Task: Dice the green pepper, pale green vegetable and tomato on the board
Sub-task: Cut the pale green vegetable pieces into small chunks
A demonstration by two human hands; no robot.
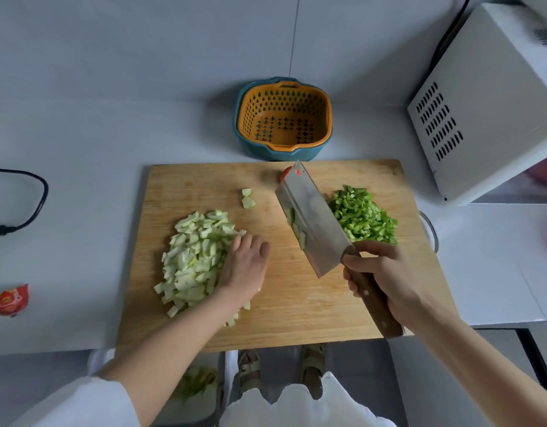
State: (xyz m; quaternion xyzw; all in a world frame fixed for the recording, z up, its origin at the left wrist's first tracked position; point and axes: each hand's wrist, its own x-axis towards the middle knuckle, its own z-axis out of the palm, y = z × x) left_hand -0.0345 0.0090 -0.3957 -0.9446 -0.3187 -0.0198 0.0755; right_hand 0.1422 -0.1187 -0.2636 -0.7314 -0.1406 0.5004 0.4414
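White worktop (pixel 81 149) bore the board (pixel 296 318): tomato (pixel 286 174) lay just beyond the knife (pixel 309 223) the right hand (pixel 386 282) gripped; left hand (pixel 246 266) rested flat on pale dice (pixel 192 257).

Left hand (pixel 246 266) flat, palm down, fingers straight and close together, resting against the right edge of the diced pale green vegetable (pixel 192 260). Left arm bare, reaching in from near left. Right hand (pixel 386 282) on the right, fingers curled tight round the cleaver (pixel 309 223) handle. Right arm bare, coming in from near right.
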